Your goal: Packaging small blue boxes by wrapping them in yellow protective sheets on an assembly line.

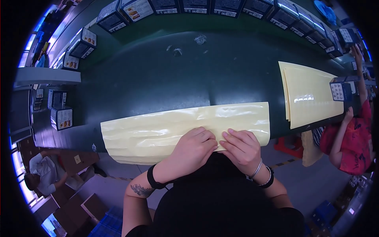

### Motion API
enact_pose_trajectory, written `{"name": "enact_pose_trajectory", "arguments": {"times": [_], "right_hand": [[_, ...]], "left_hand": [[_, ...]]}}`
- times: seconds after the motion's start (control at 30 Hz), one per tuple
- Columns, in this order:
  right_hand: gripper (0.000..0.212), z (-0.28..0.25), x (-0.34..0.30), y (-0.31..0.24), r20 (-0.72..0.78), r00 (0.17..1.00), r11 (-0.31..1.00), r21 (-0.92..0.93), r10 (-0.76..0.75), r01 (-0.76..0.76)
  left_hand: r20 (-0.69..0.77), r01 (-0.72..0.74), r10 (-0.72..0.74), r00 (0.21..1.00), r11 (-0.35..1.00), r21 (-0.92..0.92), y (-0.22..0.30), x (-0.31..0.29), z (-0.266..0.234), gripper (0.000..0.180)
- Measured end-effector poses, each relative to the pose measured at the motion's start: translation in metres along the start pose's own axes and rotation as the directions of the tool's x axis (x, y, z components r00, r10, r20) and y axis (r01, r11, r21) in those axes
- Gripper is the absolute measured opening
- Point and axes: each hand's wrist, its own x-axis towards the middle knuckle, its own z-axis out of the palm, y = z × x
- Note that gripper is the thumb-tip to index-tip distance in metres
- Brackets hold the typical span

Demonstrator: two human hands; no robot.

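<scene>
Glossy yellow sheet (146, 134) under left hand (194, 147) and right hand (241, 148), which pinch its edge; likely light, pliable, slick, best edge-held.

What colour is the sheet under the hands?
Pale yellow; the glossy sheet shows best in the head view.

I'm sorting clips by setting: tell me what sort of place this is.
Probably a factory packing area: dark blue printed cardboard boxes stand along a long dark green work surface, and a person in a red shirt is beside it.
</scene>
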Motion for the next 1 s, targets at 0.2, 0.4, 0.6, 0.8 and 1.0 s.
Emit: {"name": "enact_pose_trajectory", "arguments": {"times": [0.2,0.4,0.6,0.8,1.0], "right_hand": [[0.034,0.001,0.007,0.001,0.04,0.999,1.0,0.017,0.01,-0.011],[0.046,0.006,0.017,0.003,0.098,0.993,0.995,0.071,0.067,-0.074],[0.048,0.003,0.038,0.031,0.147,0.984,0.992,0.059,0.1,-0.109],[0.044,0.008,0.044,0.037,0.043,0.992,0.993,-0.012,0.12,-0.119],[0.043,0.009,0.041,0.035,0.024,0.992,0.992,-0.019,0.121,-0.121]], "left_hand": [[-0.057,-0.022,0.025,0.998,0.999,0.044,-0.003,0.002,0.0,0.009],[-0.129,0.061,-0.053,0.99,0.996,0.062,-0.016,0.01,-0.031,0.011],[-0.339,0.203,-0.054,0.939,0.884,0.422,-0.074,0.038,-0.152,0.008],[-0.5,0.329,0.025,0.865,0.724,0.606,-0.145,0.073,-0.25,0.012],[-0.382,0.172,0.424,0.821,0.455,0.874,-0.174,0.119,-0.289,0.012]]}}
